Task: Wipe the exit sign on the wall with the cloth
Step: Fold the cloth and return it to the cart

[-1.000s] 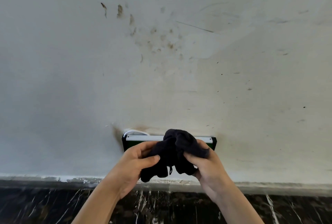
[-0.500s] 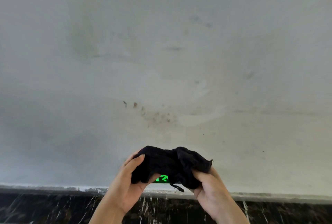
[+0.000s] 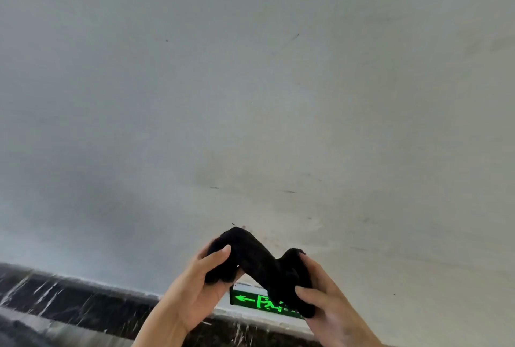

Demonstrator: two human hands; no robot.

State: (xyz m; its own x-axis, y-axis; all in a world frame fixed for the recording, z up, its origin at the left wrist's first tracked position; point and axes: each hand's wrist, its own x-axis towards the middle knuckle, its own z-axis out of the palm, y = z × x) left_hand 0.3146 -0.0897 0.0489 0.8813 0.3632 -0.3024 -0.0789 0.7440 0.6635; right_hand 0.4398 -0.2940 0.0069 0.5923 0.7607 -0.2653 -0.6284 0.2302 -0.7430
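Black cloth point(image 3: 252, 259): head view; bunched fabric stretched between both hands, humped up at its left end, dipping toward the right.
Left hand point(image 3: 195, 288): closed on the left end of the cloth; the thumb presses across the front of the fabric, and the remaining fingers point(image 3: 216, 259) wrap behind it, mostly hidden.
Right hand point(image 3: 324, 293): closed on the right end of the cloth; the thumb lies across the lower fold, and the fingertips curl over the upper edge of the fabric.
Exit sign point(image 3: 252, 299): dark panel with a lit green arrow pointing left and a green running figure; located just below the left fingers and directly left of the right thumb. The right part is hidden behind the cloth and right hand.
Cloth-to-sign contact: cannot be determined; the cloth overlaps the sign's right portion.
Wall point(image 3: 250, 96): pale, scuffed plaster; fills the area above both sets of fingers.
Skirting point(image 3: 83, 302): dark, white-veined stone band below the sign, extending left of the left wrist.
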